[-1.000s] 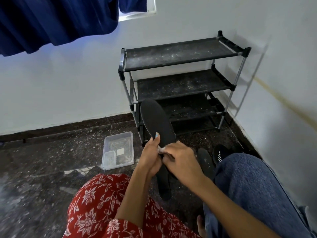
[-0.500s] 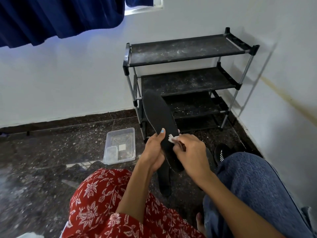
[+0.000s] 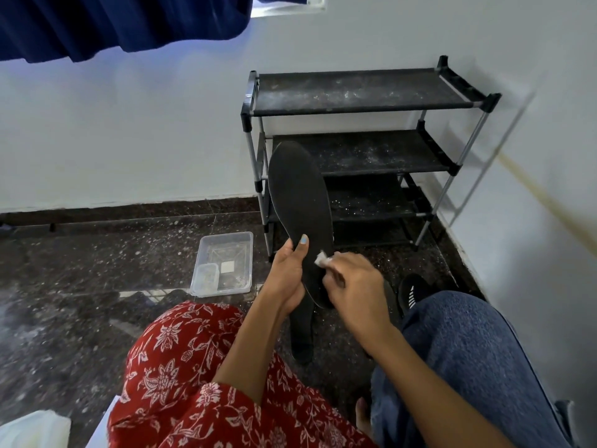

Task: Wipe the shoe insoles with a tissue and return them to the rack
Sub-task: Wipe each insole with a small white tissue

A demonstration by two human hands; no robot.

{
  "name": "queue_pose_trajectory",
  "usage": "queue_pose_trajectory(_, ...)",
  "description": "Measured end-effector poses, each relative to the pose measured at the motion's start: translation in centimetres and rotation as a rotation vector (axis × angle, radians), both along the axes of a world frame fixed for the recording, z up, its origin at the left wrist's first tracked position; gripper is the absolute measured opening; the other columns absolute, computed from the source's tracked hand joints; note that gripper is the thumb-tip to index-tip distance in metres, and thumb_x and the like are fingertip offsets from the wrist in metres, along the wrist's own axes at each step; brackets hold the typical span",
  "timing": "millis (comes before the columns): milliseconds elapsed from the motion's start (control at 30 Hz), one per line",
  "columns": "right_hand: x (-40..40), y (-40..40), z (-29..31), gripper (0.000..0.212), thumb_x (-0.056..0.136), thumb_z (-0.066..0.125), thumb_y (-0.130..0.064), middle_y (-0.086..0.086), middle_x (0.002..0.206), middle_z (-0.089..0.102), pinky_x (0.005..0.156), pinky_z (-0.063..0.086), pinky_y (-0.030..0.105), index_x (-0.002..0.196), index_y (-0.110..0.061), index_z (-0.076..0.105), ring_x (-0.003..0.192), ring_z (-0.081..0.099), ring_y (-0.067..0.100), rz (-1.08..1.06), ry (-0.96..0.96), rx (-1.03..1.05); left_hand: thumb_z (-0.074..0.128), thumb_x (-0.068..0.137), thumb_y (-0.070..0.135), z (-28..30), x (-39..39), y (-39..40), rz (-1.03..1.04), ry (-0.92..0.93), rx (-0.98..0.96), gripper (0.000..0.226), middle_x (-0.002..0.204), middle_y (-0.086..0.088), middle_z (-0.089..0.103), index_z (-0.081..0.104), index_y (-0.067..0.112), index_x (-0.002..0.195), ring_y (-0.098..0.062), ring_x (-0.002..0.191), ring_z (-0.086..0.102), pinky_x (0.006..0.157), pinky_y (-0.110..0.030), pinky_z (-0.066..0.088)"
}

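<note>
Here, the left hand (image 3: 289, 276) grips the black insole (image 3: 300, 208) near its heel, toe up — the right hand (image 3: 350, 284) pinches a tissue (image 3: 322, 260) against it; beyond stands the rack (image 3: 361, 150), by the wall.

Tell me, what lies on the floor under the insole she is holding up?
Another dark insole lies on the floor beneath the held insole; its upper end is hidden behind the left hand.

Lighting: soft daylight from window (image 3: 289, 6) above; white wall (image 3: 129, 124) bright, blue-tinged. Rack (image 3: 361, 92) casts faint diagonal shadow rightward. Wide-angle bending at edges. Right hand (image 3: 352, 282) slightly motion-blurred.
</note>
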State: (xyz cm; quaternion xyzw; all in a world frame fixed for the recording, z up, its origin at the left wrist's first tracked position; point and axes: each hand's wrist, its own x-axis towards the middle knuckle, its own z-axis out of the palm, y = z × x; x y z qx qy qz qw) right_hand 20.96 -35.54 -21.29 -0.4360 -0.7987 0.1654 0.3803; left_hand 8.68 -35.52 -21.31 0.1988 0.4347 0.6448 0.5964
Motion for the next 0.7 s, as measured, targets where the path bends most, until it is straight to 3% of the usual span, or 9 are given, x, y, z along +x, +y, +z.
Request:
queue_pose_trajectory(100, -0.8, -1.2, -0.4, 0.020, 0.075, 0.060, -0.005, 0.001, 0.088, 0.069, 0.077, 0.050, 0.026, 0.090, -0.010, 0.072, 0.083, 0.061, 0.016, 0.151, -0.042, 0.006, 0.036, 0.101, 0.019, 0.1, -0.2, 0.0, 0.017, -0.013, 0.014, 0.036, 0.113, -0.021, 0.064, 0.047, 0.001, 0.130, -0.030, 0.086, 0.069, 0.079, -0.035, 0.058)
queue_pose_trajectory(233, 0.3, 0.7, -0.7, 0.016, 0.079, 0.064, -0.002, 0.005, 0.091, 0.068, 0.078, 0.053, 0.036, 0.093, -0.006, 0.071, 0.085, 0.062, 0.018, -0.050, 0.075, -0.043, 0.035, 0.102, 0.019, 0.2, -0.4, 0.0, 0.023, -0.051, 0.032, 0.037, 0.124, -0.020, 0.060, 0.045, 0.001, 0.133, -0.027, 0.101, 0.064, 0.087, -0.033, 0.055)
queue_pose_trajectory(400, -0.8, -1.2, -0.5, 0.017, 0.075, 0.065, -0.002, 0.000, 0.087, 0.069, 0.073, 0.052, 0.025, 0.088, -0.009, 0.072, 0.080, 0.064, 0.010, 0.145, 0.074, -0.066, 0.036, 0.102, 0.022, 0.2, -0.5, 0.0, 0.021, -0.046, 0.035, 0.032, 0.105, -0.012, 0.069, 0.047, 0.009, 0.129, -0.032, 0.083, 0.070, 0.081, -0.041, 0.057)
queue_pose_trajectory(467, -0.7, -0.7, -0.5, 0.016, 0.075, 0.066, -0.002, 0.001, 0.086, 0.069, 0.072, 0.051, 0.024, 0.088, -0.009, 0.073, 0.078, 0.064, 0.011, 0.094, 0.100, -0.069, 0.036, 0.102, 0.021, 0.2, -0.5, 0.0, 0.044, -0.051, 0.026, 0.033, 0.108, -0.014, 0.067, 0.046, 0.007, 0.130, -0.033, 0.085, 0.069, 0.082, -0.042, 0.057)
queue_pose_trajectory(600, 0.4, 0.8, -0.6, 0.016, 0.075, 0.066, 0.000, 0.005, 0.087, 0.069, 0.072, 0.051, 0.024, 0.089, -0.006, 0.072, 0.077, 0.065, 0.016, -0.116, 0.147, -0.105, 0.035, 0.102, 0.020, 0.1, -0.6, 0.1, 0.057, 0.004, 0.003, 0.036, 0.128, -0.018, 0.058, 0.045, 0.006, 0.134, -0.031, 0.110, 0.061, 0.097, -0.041, 0.049)
queue_pose_trajectory(700, -0.4, -0.6, -0.6, 0.013, 0.073, 0.066, -0.001, 0.003, 0.084, 0.068, 0.068, 0.053, 0.029, 0.084, -0.007, 0.072, 0.073, 0.063, 0.014, 0.013, 0.099, -0.076, 0.035, 0.102, 0.023, 0.2, -0.7, 0.1, 0.054, -0.005, 0.011, 0.033, 0.121, -0.016, 0.062, 0.045, 0.011, 0.131, -0.035, 0.095, 0.067, 0.086, -0.044, 0.055)
